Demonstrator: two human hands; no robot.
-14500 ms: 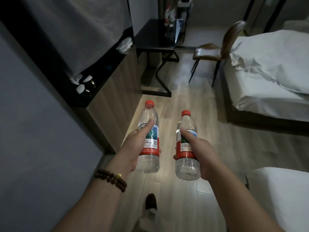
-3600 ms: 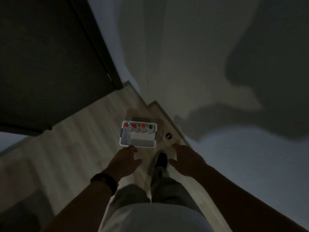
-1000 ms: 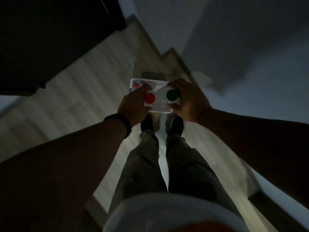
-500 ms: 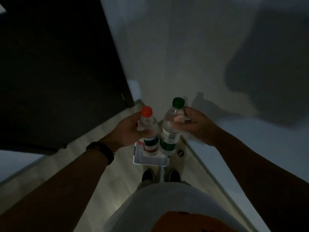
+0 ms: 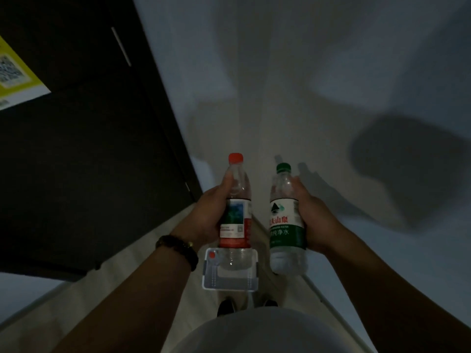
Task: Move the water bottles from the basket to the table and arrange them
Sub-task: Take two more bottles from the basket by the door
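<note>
My left hand (image 5: pixel 209 215) grips a clear water bottle with a red cap and red label (image 5: pixel 235 220), held upright. My right hand (image 5: pixel 312 220) grips a second bottle with a green cap and green label (image 5: pixel 286 225), also upright, beside the first. Both bottles hang well above the floor. Below them the white basket (image 5: pixel 229 282) sits on the wood floor in the corner. One red-capped bottle (image 5: pixel 212 255) still stands in its far left corner. The held red bottle hides part of the basket.
A dark door (image 5: pixel 84 149) with a yellow sticker (image 5: pixel 15 70) fills the left side. Pale walls (image 5: pixel 305 98) meet in a corner ahead. My shoes (image 5: pixel 226 305) stand just behind the basket on the floor strip.
Both bottles have come up out of the basket and now sit higher and slightly further apart. My head has straightened, so the basket looks lower and smaller.
</note>
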